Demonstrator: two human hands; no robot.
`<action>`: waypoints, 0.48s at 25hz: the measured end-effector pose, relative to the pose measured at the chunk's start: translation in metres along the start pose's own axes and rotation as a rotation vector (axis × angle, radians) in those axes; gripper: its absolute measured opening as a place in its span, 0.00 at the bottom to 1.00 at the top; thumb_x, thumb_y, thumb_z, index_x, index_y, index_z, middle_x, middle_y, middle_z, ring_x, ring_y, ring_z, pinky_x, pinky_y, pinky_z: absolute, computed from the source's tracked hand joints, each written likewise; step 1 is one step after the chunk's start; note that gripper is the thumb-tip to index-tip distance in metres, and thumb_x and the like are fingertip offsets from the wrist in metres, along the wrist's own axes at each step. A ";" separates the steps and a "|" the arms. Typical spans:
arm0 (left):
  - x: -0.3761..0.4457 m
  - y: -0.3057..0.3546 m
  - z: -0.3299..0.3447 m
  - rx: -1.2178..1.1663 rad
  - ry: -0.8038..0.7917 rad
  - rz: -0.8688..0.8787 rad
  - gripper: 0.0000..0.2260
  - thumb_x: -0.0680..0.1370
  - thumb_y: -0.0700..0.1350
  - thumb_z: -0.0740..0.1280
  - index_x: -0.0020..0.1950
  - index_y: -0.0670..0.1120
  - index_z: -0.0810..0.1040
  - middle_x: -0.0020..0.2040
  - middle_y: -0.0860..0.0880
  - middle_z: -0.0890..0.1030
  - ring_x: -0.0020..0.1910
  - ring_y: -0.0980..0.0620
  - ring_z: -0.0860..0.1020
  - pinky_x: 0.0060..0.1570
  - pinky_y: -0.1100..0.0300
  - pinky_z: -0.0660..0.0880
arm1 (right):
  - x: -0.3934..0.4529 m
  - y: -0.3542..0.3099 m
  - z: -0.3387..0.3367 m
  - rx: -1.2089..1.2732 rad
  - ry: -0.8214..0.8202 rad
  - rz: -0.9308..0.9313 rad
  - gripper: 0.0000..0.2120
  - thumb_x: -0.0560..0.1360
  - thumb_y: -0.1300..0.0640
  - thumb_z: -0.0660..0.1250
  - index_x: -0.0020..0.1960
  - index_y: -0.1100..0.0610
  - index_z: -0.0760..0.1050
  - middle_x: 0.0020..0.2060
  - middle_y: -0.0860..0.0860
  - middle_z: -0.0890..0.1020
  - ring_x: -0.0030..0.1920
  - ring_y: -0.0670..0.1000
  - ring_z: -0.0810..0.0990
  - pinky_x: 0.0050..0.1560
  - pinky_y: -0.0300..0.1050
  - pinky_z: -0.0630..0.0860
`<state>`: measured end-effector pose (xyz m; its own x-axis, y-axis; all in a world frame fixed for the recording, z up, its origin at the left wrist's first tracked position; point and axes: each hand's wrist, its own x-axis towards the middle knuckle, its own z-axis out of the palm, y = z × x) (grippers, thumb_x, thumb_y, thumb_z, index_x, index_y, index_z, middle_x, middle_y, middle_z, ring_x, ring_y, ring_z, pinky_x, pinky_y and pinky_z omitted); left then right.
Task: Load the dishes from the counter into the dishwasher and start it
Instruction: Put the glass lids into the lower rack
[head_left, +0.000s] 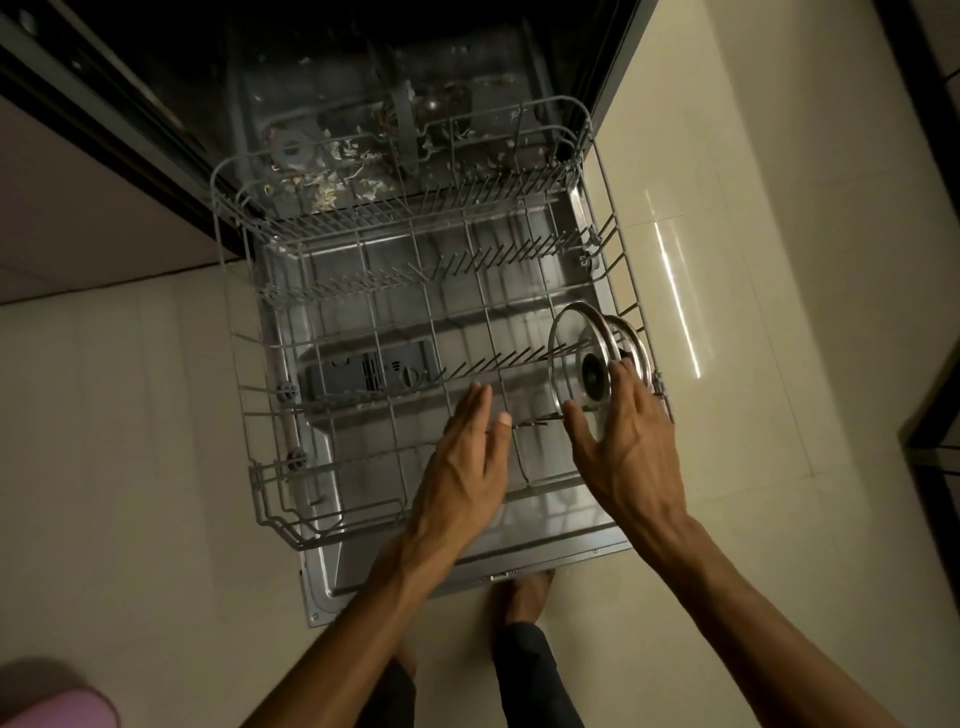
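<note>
The dishwasher's grey wire lower rack (244, 332) is pulled out over the open door (467, 566). Two glass pot lids with metal rims stand on edge at the rack's right side; the nearer lid (566, 358) has a dark knob, the second lid (631, 332) is behind it. My right hand (623, 441) holds the nearer lid, thumb on its lower rim and fingers over the knob side. My left hand (467, 457) hovers flat over the rack's front middle with straight fingers, holding nothing.
Food scraps litter the tub floor (322, 182) behind the rack. A detergent dispenser (369, 374) sits in the door under the rack. Pale floor tiles (130, 467) surround the door; my feet (524, 597) stand at its front edge. A pink object (57, 712) lies bottom left.
</note>
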<state>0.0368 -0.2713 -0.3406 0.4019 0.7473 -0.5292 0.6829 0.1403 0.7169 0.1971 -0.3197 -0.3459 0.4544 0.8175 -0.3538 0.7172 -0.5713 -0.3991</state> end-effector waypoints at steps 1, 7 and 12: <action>-0.006 0.001 -0.012 0.020 0.025 0.025 0.25 0.83 0.54 0.49 0.79 0.49 0.49 0.78 0.56 0.47 0.75 0.63 0.47 0.76 0.64 0.49 | -0.003 -0.009 -0.003 -0.016 -0.017 -0.032 0.32 0.79 0.39 0.57 0.76 0.56 0.57 0.74 0.57 0.65 0.73 0.57 0.66 0.71 0.61 0.65; -0.054 0.014 -0.087 0.060 0.146 0.076 0.26 0.83 0.54 0.47 0.79 0.50 0.45 0.76 0.60 0.42 0.74 0.66 0.41 0.71 0.73 0.40 | -0.017 -0.108 -0.037 -0.041 -0.156 -0.271 0.34 0.81 0.37 0.47 0.80 0.55 0.48 0.79 0.52 0.50 0.79 0.50 0.49 0.78 0.54 0.47; -0.082 0.028 -0.158 0.043 0.295 0.118 0.24 0.82 0.57 0.44 0.76 0.54 0.41 0.78 0.57 0.40 0.74 0.66 0.36 0.76 0.63 0.39 | -0.031 -0.207 -0.073 -0.094 -0.157 -0.443 0.32 0.82 0.39 0.41 0.80 0.56 0.48 0.79 0.51 0.49 0.78 0.48 0.46 0.78 0.51 0.40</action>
<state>-0.0738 -0.2260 -0.2057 0.2903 0.9136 -0.2847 0.6696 0.0187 0.7425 0.0730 -0.2215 -0.1903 0.0138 0.9560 -0.2929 0.8719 -0.1549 -0.4645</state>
